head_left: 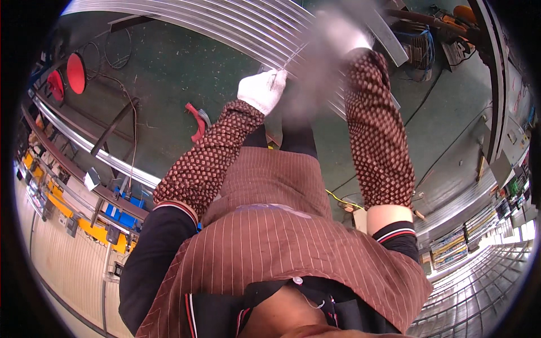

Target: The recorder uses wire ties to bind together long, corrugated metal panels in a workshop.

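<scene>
A row of long silvery metal profiles point(225, 28) lies side by side across the far part of the head view. My left hand point(261, 91), in a white glove, is at their near edge with its fingers pressed together. What they pinch is too small to make out; a thin line runs from the fingertips over the metal. Farther right, over the same profiles, my right hand point(345, 34) is also gloved in white. Motion smears its fingers, and a blurred grey-brown shape partly covers it, so its grip is hidden. Patterned brown sleeve covers point(378, 129) wrap both forearms.
A wider metal bar point(389, 36) sticks out beside my right hand. Below on the green floor lies a red-and-grey object point(197, 121). Red discs point(76, 73) and a metal rack stand at left. Cables and a dark machine point(418, 53) are at right.
</scene>
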Motion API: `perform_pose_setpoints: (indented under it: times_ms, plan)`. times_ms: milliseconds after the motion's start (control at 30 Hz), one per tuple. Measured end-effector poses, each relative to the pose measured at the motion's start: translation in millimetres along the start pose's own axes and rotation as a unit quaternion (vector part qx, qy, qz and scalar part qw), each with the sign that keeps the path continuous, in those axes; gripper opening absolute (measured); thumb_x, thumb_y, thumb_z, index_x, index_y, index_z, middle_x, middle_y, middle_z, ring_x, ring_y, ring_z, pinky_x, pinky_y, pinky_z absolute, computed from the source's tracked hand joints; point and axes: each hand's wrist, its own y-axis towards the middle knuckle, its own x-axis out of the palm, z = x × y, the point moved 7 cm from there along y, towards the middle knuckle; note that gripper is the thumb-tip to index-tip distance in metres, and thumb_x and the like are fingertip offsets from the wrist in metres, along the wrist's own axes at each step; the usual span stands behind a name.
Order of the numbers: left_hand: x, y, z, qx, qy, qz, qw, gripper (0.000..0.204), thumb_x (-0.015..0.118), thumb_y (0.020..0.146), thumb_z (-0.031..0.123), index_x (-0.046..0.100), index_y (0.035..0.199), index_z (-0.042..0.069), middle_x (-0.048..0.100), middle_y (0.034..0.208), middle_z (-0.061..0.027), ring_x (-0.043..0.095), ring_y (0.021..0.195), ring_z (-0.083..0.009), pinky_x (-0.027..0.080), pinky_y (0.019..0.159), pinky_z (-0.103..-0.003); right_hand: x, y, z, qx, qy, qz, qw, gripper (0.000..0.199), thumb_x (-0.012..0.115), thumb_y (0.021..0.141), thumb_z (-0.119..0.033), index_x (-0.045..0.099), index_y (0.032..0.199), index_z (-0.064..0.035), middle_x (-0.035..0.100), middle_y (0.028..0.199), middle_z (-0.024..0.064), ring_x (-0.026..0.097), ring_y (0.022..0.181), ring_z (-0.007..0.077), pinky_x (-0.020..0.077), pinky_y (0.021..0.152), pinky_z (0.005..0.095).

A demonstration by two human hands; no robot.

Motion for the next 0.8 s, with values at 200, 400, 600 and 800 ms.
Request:
perform_pose_setpoints:
  times_ms: [200,400,600,800]
  plan:
    - [55,-25,-11,-0.361,-0.571,0.027,0.737,0.048,0.043,0.109,0.039,0.071,0.096,0.001,0.055,0.057,0.0003,0.044,0.038,-0.0114,0.034,0.037,-0.027,31,28,23,0.042,0.062,-0.172,0.982,0.089,0.055,0.095,-0.072,0.057,0.145,0.0014,0.064,0.14,0.0234,0.061,0.13,0.0346,0.0446,0.112,0.0399]
    - [69,-16,24,-0.226,-0.949,-0.11,0.188,0.019,0.052,0.098,0.013,0.064,0.085,0.007,0.042,0.049,0.006,0.036,0.033,-0.009,0.032,0.041,-0.027,7,12,3,0.04,0.151,-0.229,0.961,0.096,0.063,0.088,-0.075,0.058,0.143,0.0031,0.058,0.147,0.0238,0.054,0.138,0.0337,0.0403,0.116,0.0403]
    - [29,-58,11,-0.413,-0.781,-0.127,0.451,0.044,0.043,0.112,0.041,0.062,0.125,0.003,0.073,0.105,-0.0115,0.056,0.056,-0.014,0.057,0.066,-0.036,7,12,9,0.007,0.126,-0.219,0.968,0.091,0.061,0.089,-0.074,0.061,0.141,0.0011,0.062,0.142,0.0245,0.058,0.134,0.0339,0.0427,0.114,0.0407]
    - [-58,-51,24,-0.086,-0.01,0.044,0.995,0.047,0.072,0.097,0.036,0.065,0.137,0.013,0.074,0.1,-0.013,0.067,0.07,-0.0201,0.057,0.068,-0.034,20,23,5,-0.006,0.153,-0.253,0.955,0.092,0.06,0.087,-0.078,0.066,0.136,-0.0007,0.066,0.137,0.0232,0.062,0.127,0.0348,0.0462,0.11,0.0418]
